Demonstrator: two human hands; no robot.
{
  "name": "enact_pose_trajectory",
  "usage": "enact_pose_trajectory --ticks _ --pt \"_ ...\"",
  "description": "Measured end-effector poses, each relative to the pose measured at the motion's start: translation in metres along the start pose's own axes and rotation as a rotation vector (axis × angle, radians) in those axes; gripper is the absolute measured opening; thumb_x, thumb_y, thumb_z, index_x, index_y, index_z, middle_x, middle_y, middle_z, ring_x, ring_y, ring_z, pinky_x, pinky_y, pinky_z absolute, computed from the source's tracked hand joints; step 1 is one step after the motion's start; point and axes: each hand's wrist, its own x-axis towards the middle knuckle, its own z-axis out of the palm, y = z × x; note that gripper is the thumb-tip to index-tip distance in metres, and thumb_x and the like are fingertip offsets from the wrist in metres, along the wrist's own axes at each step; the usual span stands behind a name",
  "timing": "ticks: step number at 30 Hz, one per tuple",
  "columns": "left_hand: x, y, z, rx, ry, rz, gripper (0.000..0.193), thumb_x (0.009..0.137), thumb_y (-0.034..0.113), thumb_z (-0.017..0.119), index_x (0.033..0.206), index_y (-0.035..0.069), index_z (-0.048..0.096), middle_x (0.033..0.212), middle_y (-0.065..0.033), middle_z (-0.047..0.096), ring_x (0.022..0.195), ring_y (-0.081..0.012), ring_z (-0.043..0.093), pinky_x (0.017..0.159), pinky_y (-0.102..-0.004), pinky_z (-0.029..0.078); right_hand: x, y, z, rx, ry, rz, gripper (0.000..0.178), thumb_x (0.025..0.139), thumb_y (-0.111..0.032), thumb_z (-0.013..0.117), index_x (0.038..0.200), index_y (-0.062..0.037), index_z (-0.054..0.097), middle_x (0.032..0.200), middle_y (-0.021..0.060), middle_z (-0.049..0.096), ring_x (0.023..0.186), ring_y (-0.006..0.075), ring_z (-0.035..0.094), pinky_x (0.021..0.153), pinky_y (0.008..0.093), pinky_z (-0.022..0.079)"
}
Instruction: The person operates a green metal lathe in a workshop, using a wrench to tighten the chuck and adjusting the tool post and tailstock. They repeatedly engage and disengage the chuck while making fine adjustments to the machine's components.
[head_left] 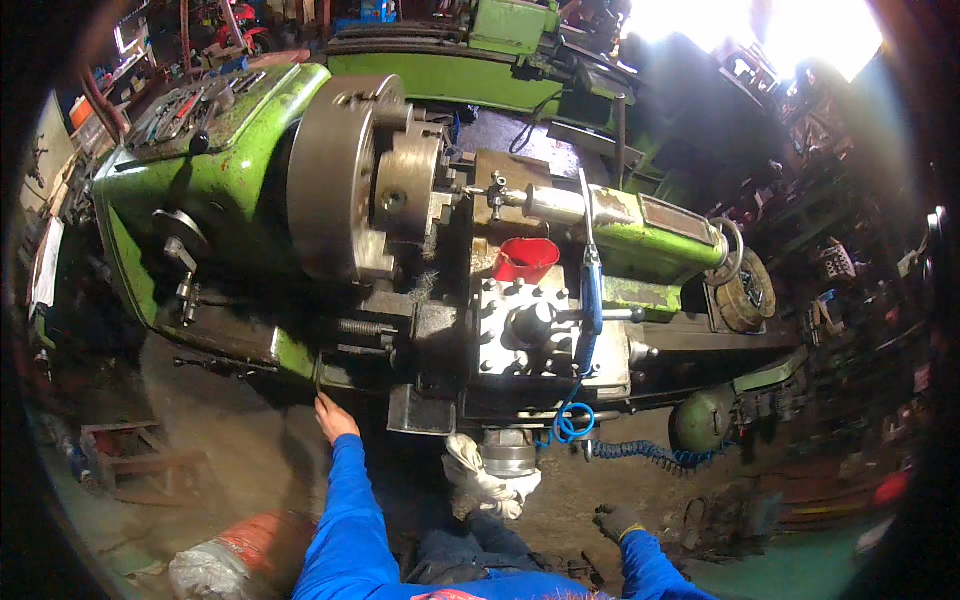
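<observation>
My left hand [335,418], bare below a blue sleeve, reaches to the front of a green lathe [228,150] and is closed on a thin upright lever [320,372]. My right hand [618,522], in a dark glove, hangs low at the right, away from the machine. Its fingers look loosely apart, with nothing visible in them. In front of me a large metal chuck [335,180] grips a smaller round metal piece [408,190] in its jaws. Facing it is a drill chuck [497,195] in the green tailstock [640,235].
On the carriage are a red container [526,260] and a square tool post [520,330]. A blue air gun [592,290] lies across it, its coiled hose [640,455] hanging in front. White cloth [490,482] drapes around a round metal part. Tools lie on the headstock; a sack [235,555] stands lower left.
</observation>
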Motion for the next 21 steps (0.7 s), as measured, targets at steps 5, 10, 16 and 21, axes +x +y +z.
enact_pose_trajectory --ticks 5,10,16,21 --pt "-0.050 -0.022 0.008 0.355 -0.458 0.032 0.077 0.097 0.021 0.068 0.164 0.005 0.036 0.172 -0.0167 0.031 0.139 -0.0387 0.054 0.114 -0.0496 0.048 -0.018 -0.005 -0.001 -0.047 0.023 0.153 0.042 0.097 -0.034 0.068 0.129 -0.0084 0.075 0.119 0.0127 0.076 0.098 0.0273 0.071 0.088 0.0395 0.056" --pt "-0.057 -0.003 -0.029 0.269 -0.326 0.044 0.081 0.092 0.037 0.077 0.160 0.008 0.042 0.169 -0.0208 0.034 0.142 -0.0416 0.050 0.112 -0.0565 0.047 -0.035 -0.015 -0.004 -0.051 0.128 0.037 0.042 0.098 -0.036 0.066 0.128 -0.0073 0.075 0.122 0.0162 0.077 0.101 0.0312 0.074 0.090 0.0439 0.058" --pt "-0.091 -0.085 -0.004 -0.353 -1.031 -0.103 0.040 0.101 0.036 0.062 0.116 -0.001 0.058 0.107 -0.0234 0.063 0.092 -0.0404 0.056 0.081 -0.0512 0.048 -0.042 -0.055 -0.035 -0.005 0.360 0.116 0.044 0.098 -0.035 0.061 0.135 -0.0145 0.072 0.138 0.0157 0.070 0.125 0.0369 0.067 0.104 0.0479 0.053" --pt "-0.112 -0.122 -0.034 -0.249 -1.382 -0.522 0.041 0.110 0.037 0.053 0.093 0.001 0.065 0.074 -0.0159 0.065 0.055 -0.0329 0.065 0.043 -0.0505 0.049 -0.096 -0.148 -0.088 0.096 0.454 0.182 0.040 0.098 -0.036 0.061 0.128 -0.0135 0.074 0.130 0.0143 0.073 0.121 0.0369 0.068 0.101 0.0499 0.054"
